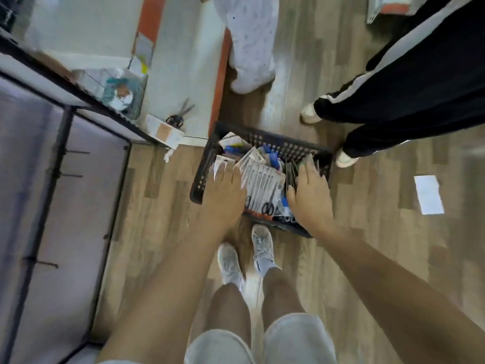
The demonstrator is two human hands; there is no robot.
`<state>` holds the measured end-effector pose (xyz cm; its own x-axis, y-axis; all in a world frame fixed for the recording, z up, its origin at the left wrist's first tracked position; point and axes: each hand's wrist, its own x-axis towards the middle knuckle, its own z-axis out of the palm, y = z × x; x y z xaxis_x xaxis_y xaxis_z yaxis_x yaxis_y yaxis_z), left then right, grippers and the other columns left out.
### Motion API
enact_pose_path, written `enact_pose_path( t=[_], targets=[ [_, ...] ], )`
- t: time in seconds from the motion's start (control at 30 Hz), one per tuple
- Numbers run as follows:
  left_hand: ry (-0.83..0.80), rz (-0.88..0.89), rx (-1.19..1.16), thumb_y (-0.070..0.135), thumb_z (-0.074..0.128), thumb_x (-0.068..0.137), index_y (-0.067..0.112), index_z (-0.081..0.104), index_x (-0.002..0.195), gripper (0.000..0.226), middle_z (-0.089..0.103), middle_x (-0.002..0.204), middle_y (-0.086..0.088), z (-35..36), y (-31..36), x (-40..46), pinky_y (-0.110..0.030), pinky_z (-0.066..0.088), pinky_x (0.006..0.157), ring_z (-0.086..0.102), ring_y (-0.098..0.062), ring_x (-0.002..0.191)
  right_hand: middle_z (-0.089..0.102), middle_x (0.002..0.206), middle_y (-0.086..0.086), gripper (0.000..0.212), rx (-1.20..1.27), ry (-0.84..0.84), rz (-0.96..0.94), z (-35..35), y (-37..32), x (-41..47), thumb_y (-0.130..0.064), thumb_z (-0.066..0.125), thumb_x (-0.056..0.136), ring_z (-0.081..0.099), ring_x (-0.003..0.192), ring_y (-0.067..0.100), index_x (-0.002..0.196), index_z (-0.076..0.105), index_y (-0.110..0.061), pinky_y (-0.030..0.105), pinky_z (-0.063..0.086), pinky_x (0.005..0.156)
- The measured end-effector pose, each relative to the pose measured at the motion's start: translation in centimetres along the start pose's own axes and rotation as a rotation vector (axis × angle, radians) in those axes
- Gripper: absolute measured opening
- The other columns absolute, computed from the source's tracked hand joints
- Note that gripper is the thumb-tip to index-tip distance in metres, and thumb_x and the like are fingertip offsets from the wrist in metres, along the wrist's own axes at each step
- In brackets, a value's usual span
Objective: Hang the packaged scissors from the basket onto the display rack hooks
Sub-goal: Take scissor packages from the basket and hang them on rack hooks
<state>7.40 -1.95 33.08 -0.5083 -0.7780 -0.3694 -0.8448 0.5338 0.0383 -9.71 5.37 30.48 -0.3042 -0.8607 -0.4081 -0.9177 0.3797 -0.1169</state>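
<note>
Packaged scissors (262,183) lie stacked, fanned, in a black perforated basket (283,146) on the floor.

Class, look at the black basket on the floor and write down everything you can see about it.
The basket is black, seemingly plastic, with perforated walls. It sits on the wooden floor before the person's shoes. Packaged scissors fill it in a loose heap. The left hand and right hand reach into it over the packs.
</note>
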Motion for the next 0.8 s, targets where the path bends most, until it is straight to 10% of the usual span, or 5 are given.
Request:
enact_pose_path(
  t=[0.07,0.2,0.33,0.5,0.8],
  targets=[
    [-0.128,0.038,0.025,0.031,0.034,0.101,0.005,0.021,0.148,0.055,0.018,0.156,-0.015,4.3,0.0,1.5,-0.043,0.010,0.118,0.013,-0.029,0.145,0.014,0.157,0.013,0.062,0.018,-0.067,0.050,4.0,1.0,0.7,-0.031,0.036,0.100,0.012,0.145,0.023,0.149,0.012,-0.002,0.039,0.015,0.117],
    [-0.212,0.121,0.080,0.028,0.072,0.080,-0.005,0.054,0.126,0.059,0.053,0.131,-0.025,12.1,-0.1,4.5,-0.051,0.039,0.103,0.049,-0.039,0.125,0.014,0.157,0.012,0.061,0.049,-0.149,0.141,12.0,2.3,2.6,-0.032,0.033,0.101,0.013,0.144,0.024,0.150,0.011,-0.003,0.039,0.013,0.116],
    [-0.290,0.168,0.096,0.032,0.034,0.101,0.002,0.019,0.147,0.057,0.015,0.156,-0.018,20.4,0.2,8.0,-0.045,0.007,0.118,0.011,-0.032,0.145,0.017,0.156,0.015,0.060,0.091,-0.164,0.182,19.6,3.0,5.6,-0.029,0.036,0.100,0.015,0.144,0.025,0.149,0.014,-0.001,0.041,0.013,0.117],
    [-0.238,0.206,0.037,0.028,0.030,0.102,0.004,0.016,0.147,0.053,0.014,0.156,-0.014,28.7,1.2,13.0,-0.042,0.006,0.117,0.009,-0.029,0.145,0.016,0.156,0.016,0.062,0.156,-0.147,0.204,28.2,3.8,11.1,-0.032,0.036,0.100,0.014,0.144,0.026,0.149,0.014,-0.001,0.041,0.013,0.118],
    [-0.174,0.231,-0.074,0.029,0.039,0.100,0.009,0.037,0.136,0.041,0.038,0.140,-0.010,37.6,2.4,21.5,-0.035,0.039,0.097,0.039,-0.024,0.126,0.012,0.158,0.011,0.084,0.472,-0.079,0.159,37.7,5.0,19.4,-0.048,0.052,0.091,0.011,0.145,0.022,0.150,0.012,-0.005,0.034,0.012,0.118]
  ],
)
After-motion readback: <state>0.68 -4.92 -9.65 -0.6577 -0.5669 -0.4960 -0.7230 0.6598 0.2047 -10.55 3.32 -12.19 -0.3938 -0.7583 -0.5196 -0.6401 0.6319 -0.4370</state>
